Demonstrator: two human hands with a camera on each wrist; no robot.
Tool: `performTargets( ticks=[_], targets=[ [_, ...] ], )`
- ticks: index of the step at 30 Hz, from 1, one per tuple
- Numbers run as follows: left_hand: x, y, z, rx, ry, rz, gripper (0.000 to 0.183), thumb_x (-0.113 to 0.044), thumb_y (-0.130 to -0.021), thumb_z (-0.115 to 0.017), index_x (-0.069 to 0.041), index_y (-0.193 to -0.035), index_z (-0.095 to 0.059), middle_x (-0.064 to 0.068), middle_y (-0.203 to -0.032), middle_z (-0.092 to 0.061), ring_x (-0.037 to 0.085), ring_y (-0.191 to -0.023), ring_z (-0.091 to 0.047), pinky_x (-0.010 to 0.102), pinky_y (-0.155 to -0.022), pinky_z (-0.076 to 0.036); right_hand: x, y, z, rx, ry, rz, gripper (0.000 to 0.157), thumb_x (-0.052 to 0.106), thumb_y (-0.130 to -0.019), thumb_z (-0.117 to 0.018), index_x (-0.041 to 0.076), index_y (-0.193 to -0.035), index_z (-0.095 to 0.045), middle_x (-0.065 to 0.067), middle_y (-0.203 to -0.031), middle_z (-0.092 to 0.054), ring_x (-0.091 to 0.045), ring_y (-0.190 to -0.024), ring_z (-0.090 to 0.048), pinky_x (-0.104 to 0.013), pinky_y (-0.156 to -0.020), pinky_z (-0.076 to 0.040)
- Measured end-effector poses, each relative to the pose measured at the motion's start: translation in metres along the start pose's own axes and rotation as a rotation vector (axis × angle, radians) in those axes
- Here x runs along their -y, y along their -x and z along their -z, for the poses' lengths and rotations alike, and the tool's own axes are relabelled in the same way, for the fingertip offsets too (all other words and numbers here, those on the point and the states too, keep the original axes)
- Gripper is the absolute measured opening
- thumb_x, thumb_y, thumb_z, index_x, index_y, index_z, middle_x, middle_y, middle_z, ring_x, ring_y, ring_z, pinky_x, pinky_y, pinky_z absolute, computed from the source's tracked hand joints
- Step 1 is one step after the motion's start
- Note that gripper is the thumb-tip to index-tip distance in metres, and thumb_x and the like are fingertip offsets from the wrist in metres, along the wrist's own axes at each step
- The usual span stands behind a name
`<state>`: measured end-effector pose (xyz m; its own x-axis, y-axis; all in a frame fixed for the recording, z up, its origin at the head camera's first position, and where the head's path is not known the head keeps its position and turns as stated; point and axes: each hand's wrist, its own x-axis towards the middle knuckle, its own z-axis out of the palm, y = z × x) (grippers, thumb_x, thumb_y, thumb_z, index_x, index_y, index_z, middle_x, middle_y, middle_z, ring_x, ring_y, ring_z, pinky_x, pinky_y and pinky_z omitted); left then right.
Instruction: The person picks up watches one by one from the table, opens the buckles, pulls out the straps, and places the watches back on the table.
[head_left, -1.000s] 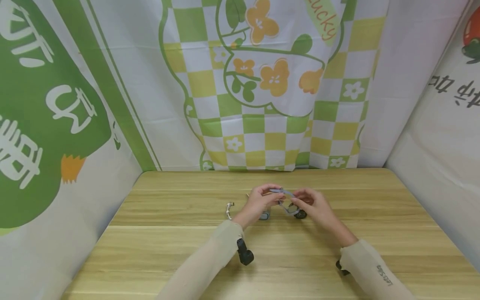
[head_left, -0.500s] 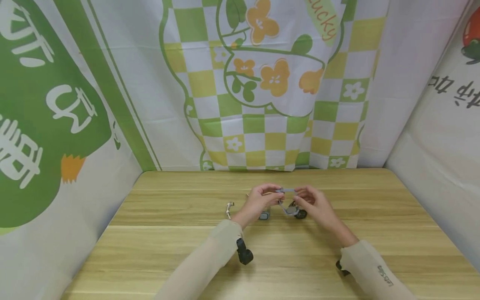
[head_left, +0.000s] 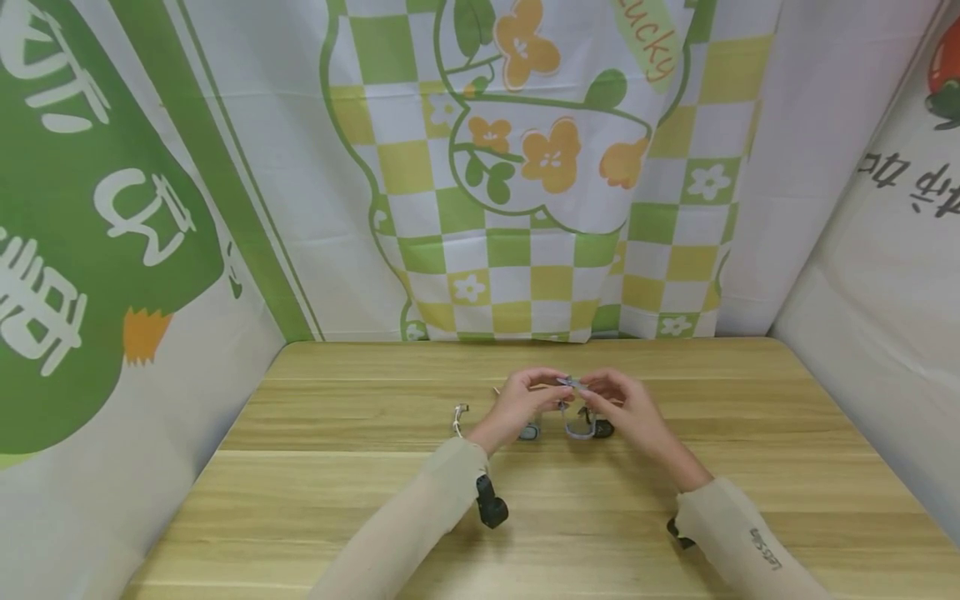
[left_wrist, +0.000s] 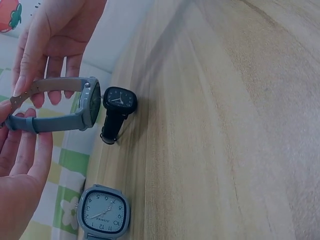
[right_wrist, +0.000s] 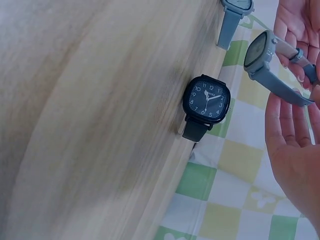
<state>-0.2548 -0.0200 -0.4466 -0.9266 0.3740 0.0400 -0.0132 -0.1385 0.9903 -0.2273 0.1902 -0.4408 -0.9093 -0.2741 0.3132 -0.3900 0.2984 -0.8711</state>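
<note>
Your left hand (head_left: 517, 404) and right hand (head_left: 630, 410) each pinch one strap end of the held watch (left_wrist: 90, 104), which hangs between them above the bench (head_left: 570, 533), dial lowest. Two more rest below: one black watch (right_wrist: 206, 100) near your right, one grey watch (left_wrist: 104, 212) near your left. Farther left lies one white item (head_left: 458, 422), too small to make out.

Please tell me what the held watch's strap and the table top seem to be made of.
Watch strap: probably leather or imitation leather, matte; grey-blue outside, paler brownish inside, with punched holes. Table top: smooth wood or wood-look laminate, judging by its streaky grain; I cannot tell which.
</note>
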Motion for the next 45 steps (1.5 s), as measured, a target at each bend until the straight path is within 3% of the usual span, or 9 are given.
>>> performTargets(
  ticks=[11,19,26,31,39,45],
  targets=[
    [-0.002,0.003,0.005,0.002,-0.121,-0.013,0.025,-0.004,-0.101,-0.070,0.007,-0.123,-0.070,0.018,-0.116,-0.075,0.014,-0.097,-0.075,0.036,-0.092,-0.063,0.001,0.002,0.004,0.009,0.010,-0.025,0.022,0.003,-0.105,-0.065,-0.008,-0.124,-0.068,-0.026,-0.111,-0.072,-0.032,-0.094,-0.073,-0.033,-0.082,-0.064],
    [-0.002,0.003,0.008,0.010,-0.232,-0.048,0.022,-0.005,-0.101,-0.071,0.005,-0.120,-0.072,0.021,-0.112,-0.077,0.019,-0.094,-0.077,0.039,-0.088,-0.064,-0.003,0.003,0.007,0.018,0.016,0.013,0.024,0.003,-0.106,-0.062,-0.008,-0.127,-0.067,-0.035,-0.113,-0.070,-0.028,-0.093,-0.075,-0.030,-0.081,-0.064],
    [-0.004,0.005,0.007,-0.016,-0.288,-0.066,0.022,-0.006,-0.102,-0.070,0.007,-0.119,-0.073,0.028,-0.112,-0.075,0.020,-0.091,-0.077,0.035,-0.083,-0.064,-0.007,0.005,0.008,0.009,0.024,0.027,0.025,0.002,-0.107,-0.060,-0.008,-0.128,-0.067,-0.030,-0.106,-0.073,-0.019,-0.087,-0.074,-0.025,-0.077,-0.063],
    [-0.002,0.004,0.008,-0.008,-0.324,-0.061,0.024,-0.007,-0.101,-0.071,0.008,-0.120,-0.072,0.029,-0.113,-0.075,0.017,-0.088,-0.076,0.041,-0.085,-0.065,-0.008,0.005,0.009,0.019,0.021,0.039,0.028,0.001,-0.107,-0.060,-0.008,-0.132,-0.064,-0.032,-0.105,-0.072,-0.020,-0.086,-0.074,-0.025,-0.078,-0.063],
    [0.003,0.004,0.009,0.034,-0.393,-0.087,0.023,-0.008,-0.102,-0.070,0.009,-0.118,-0.072,0.023,-0.108,-0.077,0.037,-0.095,-0.076,0.048,-0.083,-0.064,-0.013,0.004,0.006,0.044,0.058,0.044,0.033,0.000,-0.106,-0.061,-0.005,-0.139,-0.062,-0.032,-0.107,-0.071,-0.035,-0.086,-0.075,-0.026,-0.076,-0.063],
    [0.007,0.004,0.011,0.048,-0.464,-0.063,0.026,-0.011,-0.104,-0.068,0.008,-0.120,-0.071,0.023,-0.109,-0.076,0.036,-0.097,-0.075,0.039,-0.081,-0.065,-0.017,0.003,0.003,0.064,0.093,0.042,0.035,-0.001,-0.105,-0.061,-0.003,-0.140,-0.060,-0.031,-0.106,-0.071,-0.034,-0.085,-0.075,-0.031,-0.075,-0.064]
  ],
)
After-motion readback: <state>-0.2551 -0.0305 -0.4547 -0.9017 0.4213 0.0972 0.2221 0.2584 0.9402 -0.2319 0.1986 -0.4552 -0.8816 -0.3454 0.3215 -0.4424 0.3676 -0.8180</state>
